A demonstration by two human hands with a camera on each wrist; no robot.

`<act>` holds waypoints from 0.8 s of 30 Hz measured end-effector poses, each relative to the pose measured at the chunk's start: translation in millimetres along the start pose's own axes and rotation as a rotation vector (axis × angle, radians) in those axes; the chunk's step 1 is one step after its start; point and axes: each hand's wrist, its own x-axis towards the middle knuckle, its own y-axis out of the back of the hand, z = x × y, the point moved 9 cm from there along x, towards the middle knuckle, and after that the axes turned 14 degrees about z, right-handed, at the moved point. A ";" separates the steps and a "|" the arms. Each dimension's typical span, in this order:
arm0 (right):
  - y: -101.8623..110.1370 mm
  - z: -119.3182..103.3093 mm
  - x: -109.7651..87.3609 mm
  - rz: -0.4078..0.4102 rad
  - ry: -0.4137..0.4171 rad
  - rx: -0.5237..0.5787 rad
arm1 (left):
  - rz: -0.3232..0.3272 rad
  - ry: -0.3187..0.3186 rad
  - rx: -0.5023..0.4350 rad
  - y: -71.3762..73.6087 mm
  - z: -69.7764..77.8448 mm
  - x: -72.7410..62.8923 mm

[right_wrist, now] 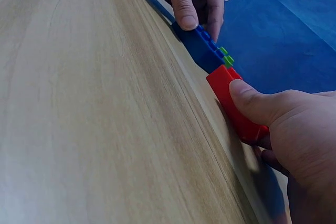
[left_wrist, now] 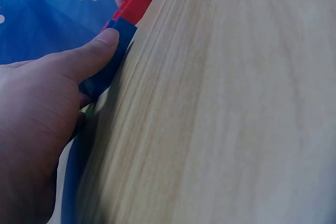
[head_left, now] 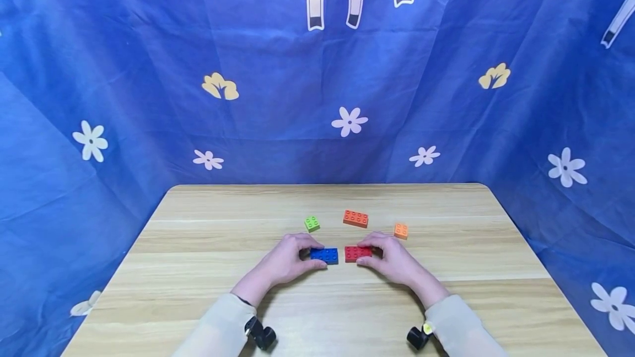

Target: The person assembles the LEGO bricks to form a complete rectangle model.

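Observation:
Side by side near the middle of the table lie a blue toy brick (head_left: pixel 324 256) and a red toy brick (head_left: pixel 357 254), a small gap between their ends. My left hand (head_left: pixel 291 259) grips the blue brick by its long sides, thumb on the near side and fingers on the far side. The red brick is pinched the same way by my right hand (head_left: pixel 390 258). In the right wrist view the right thumb presses the near face of the red brick (right_wrist: pixel 231 100). Studs face up on both bricks.
Behind the hands on the wooden table (head_left: pixel 218 208) lie a green square brick (head_left: pixel 312 223), an orange-red long brick (head_left: pixel 355 218) and a light orange square brick (head_left: pixel 401 231). A blue patterned cloth (head_left: pixel 278 125) hangs around the table's back and sides.

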 end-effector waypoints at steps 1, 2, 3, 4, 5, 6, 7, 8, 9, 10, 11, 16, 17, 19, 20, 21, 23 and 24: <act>-0.3 -0.3 0.0 0.001 0.002 -0.001 | 0.002 -0.003 -0.001 -0.1 0.7 0.2; -0.6 -0.4 0.1 0.001 0.001 0.000 | 0.003 -0.004 -0.001 -0.1 1.2 0.3; -1.0 -0.6 0.1 0.001 0.002 0.001 | 0.004 -0.005 0.001 -0.1 1.7 0.4; -1.3 -0.7 0.1 0.000 -0.001 0.000 | 0.004 -0.002 0.003 -0.4 1.6 0.5; -1.8 -0.5 0.0 -0.003 -0.005 0.000 | 0.003 0.002 0.005 -0.8 1.5 0.8; -2.1 -0.3 0.0 -0.006 -0.009 0.001 | 0.004 0.001 0.007 -0.9 1.6 0.8; -2.6 0.1 -0.1 -0.011 -0.016 0.001 | 0.004 0.003 0.010 -1.3 1.1 0.9; -3.1 0.5 -0.3 -0.015 -0.021 0.000 | 0.004 0.005 0.013 -1.9 0.4 1.0; -3.6 0.9 -0.5 -0.018 -0.026 -0.002 | 0.003 0.008 0.016 -2.4 -0.1 1.0; -4.1 1.3 -0.5 -0.022 -0.030 -0.004 | 0.003 0.011 0.017 -2.9 -0.9 1.1; -4.5 1.8 -0.5 -0.024 -0.034 -0.005 | 0.004 0.013 0.021 -3.4 -1.5 1.1; -6.1 1.9 0.3 -0.025 -0.037 0.003 | 0.009 0.019 0.030 -4.7 -2.6 1.0; -6.5 1.8 0.5 -0.024 -0.036 0.004 | 0.011 0.017 0.031 -4.9 -2.3 1.0; -7.4 1.5 1.0 -0.025 -0.033 0.012 | 0.013 0.014 0.030 -5.4 -1.9 1.0; -7.8 1.2 1.1 -0.025 -0.031 0.016 | 0.013 0.013 0.031 -5.9 -2.0 0.9; -7.9 0.6 1.1 -0.024 -0.030 0.021 | 0.013 0.013 0.031 -6.2 -1.8 0.9; -8.5 0.0 1.3 -0.023 -0.028 0.023 | 0.011 0.018 0.028 -6.5 -1.6 1.0; -8.8 -0.4 1.4 -0.024 -0.027 0.025 | 0.010 0.019 0.028 -6.7 -1.5 1.0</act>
